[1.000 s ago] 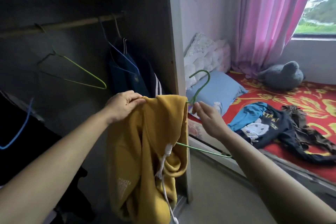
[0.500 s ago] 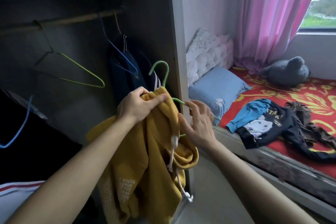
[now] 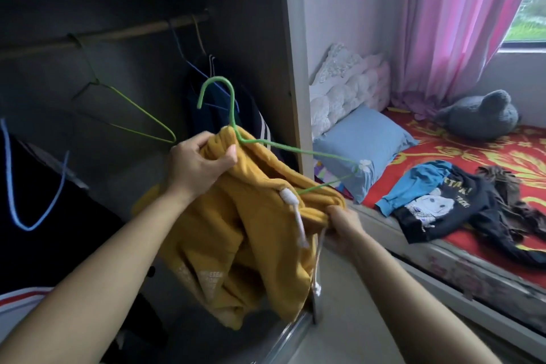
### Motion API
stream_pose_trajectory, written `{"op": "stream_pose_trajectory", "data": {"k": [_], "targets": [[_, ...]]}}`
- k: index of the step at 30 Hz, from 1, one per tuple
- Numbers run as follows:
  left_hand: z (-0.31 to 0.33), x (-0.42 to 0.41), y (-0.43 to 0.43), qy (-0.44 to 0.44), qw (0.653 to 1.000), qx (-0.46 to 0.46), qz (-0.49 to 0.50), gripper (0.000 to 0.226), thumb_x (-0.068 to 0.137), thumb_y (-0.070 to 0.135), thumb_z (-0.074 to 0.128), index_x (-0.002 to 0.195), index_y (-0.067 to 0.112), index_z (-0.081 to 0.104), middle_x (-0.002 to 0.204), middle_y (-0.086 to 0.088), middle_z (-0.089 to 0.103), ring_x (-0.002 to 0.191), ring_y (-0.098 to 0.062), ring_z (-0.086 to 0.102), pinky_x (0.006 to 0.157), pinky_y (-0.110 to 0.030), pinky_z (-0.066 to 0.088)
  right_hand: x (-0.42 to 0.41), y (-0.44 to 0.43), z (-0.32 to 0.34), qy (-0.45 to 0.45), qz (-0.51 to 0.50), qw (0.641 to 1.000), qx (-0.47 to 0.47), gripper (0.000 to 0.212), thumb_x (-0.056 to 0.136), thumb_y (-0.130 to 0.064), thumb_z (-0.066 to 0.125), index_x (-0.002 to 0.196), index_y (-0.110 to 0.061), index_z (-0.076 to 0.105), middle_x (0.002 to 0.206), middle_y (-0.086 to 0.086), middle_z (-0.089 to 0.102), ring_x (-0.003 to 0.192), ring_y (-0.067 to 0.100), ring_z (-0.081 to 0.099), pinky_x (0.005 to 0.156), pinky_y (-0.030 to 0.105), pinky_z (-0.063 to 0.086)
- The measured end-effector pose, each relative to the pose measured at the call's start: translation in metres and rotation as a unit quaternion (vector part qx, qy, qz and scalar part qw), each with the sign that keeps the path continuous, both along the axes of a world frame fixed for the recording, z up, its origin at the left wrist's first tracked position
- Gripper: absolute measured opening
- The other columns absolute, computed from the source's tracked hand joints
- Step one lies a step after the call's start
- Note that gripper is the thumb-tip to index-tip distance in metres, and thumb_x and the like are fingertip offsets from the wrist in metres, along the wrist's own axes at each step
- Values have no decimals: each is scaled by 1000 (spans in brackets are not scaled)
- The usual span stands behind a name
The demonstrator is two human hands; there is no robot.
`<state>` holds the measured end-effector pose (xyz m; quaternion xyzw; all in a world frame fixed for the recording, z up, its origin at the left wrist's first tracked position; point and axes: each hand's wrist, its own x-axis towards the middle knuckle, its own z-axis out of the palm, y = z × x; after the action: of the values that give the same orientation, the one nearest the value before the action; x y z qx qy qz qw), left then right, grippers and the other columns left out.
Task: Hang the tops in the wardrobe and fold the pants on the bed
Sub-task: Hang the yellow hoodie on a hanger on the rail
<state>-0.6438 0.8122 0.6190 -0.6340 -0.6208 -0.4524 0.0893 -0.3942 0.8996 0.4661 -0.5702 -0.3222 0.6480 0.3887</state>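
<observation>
A mustard-yellow hoodie [image 3: 236,239] with white drawstrings hangs bunched in front of the open wardrobe. A green wire hanger [image 3: 233,127] is threaded into its neck, hook up, one arm sticking out to the right. My left hand [image 3: 198,162] grips the hoodie's neck just below the hook. My right hand [image 3: 342,224] pinches the lower edge of the neck opening. On the bed [image 3: 502,156] lie a dark printed top with blue sleeves [image 3: 437,201] and brown pants [image 3: 508,195].
The wardrobe rail [image 3: 118,34] carries an empty yellow-green hanger [image 3: 136,115], a blue hanger and dark hung clothes [image 3: 224,115]. Another blue hanger [image 3: 17,186] hangs at far left. A blue pillow [image 3: 363,145], white cushions and a grey plush toy [image 3: 481,115] sit at the bed's head.
The hanger's hook moved left and now stands above the hoodie's neck inside the wardrobe opening. My right hand let go of the hanger and dropped to grasp the neck edge.
</observation>
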Motion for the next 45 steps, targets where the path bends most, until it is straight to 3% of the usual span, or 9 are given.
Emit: {"op": "stream_pose_trajectory", "data": {"k": [5, 16, 20, 23, 29, 31, 35, 40, 45], "targets": [[-24, -25, -10, 43, 998, -41, 17, 37, 75, 63, 59, 72, 26, 65, 61, 14, 62, 59, -4, 59, 49, -20, 43, 35, 21, 37, -99, -25, 993, 65, 12, 85, -7, 48, 88, -5, 60, 76, 12, 60, 66, 26, 62, 59, 31, 53], [-33, -19, -2, 263, 947, -177, 49, 58, 69, 81, 37, 85, 30, 60, 62, 12, 59, 60, -12, 58, 55, -20, 39, 28, 23, 97, -186, 32, 948, 257, 12, 83, -23, 59, 88, -13, 64, 84, 7, 64, 81, 24, 61, 70, 36, 52], [-42, -2, 12, -49, 982, -180, -20, 51, 62, 69, 69, 94, 30, 61, 83, 9, 67, 76, -13, 66, 64, -35, 59, -3, 0, 106, -227, 82, 884, 402, 67, 81, -50, 71, 126, -13, 38, 105, 0, 55, 93, 17, 56, 80, 37, 52], [-45, 6, 16, -197, 967, -147, -74, 61, 61, 63, 74, 108, 25, 62, 96, 1, 70, 87, -17, 69, 72, -34, 61, -13, -8, 95, -350, 198, 771, 493, 61, 90, -48, 63, 130, -19, 27, 96, -1, 55, 83, 18, 58, 64, 26, 49], [-53, 13, 16, -356, 927, -90, -76, 51, 67, 56, 74, 104, 21, 72, 91, -3, 74, 85, -21, 70, 70, -32, 59, 2, -1, 87, -432, 58, 791, 430, 77, 90, -67, 48, 145, -18, 27, 134, 9, 47, 113, 27, 55, 86, 38, 50], [-50, 17, 18, -372, 921, -77, -86, 35, 76, 46, 75, 100, 19, 75, 87, -2, 74, 83, -19, 69, 68, -28, 57, 8, 3, 92, -462, 8, 718, 520, 77, 91, -64, 50, 149, -20, 23, 140, 9, 38, 122, 26, 46, 99, 42, 45], [-37, 42, 20, -369, 916, -74, -140, 14, 90, 27, 69, 97, 18, 76, 86, 0, 75, 82, -13, 69, 68, -21, 55, -3, 5, 122, -480, 229, 565, 631, 46, 104, -48, 37, 144, -25, 43, 130, 1, 54, 117, 18, 51, 103, 38, 43], [-23, 25, 22, -331, 938, -19, -99, 20, 92, 33, 65, 106, 21, 72, 94, 11, 75, 91, -3, 69, 81, -20, 55, 13, 27, 127, -501, 290, 539, 612, 28, 105, -40, 39, 118, -29, 62, 100, -2, 67, 90, 17, 63, 81, 34, 55], [-22, -20, 30, -288, 954, -65, -59, 52, 84, 61, 61, 114, 20, 69, 103, 2, 74, 101, -18, 69, 88, -37, 58, 24, 42, 128, -476, 298, 607, 563, 29, 105, -42, 39, 109, -23, 60, 98, 1, 65, 84, 20, 61, 77, 38, 54]]}}
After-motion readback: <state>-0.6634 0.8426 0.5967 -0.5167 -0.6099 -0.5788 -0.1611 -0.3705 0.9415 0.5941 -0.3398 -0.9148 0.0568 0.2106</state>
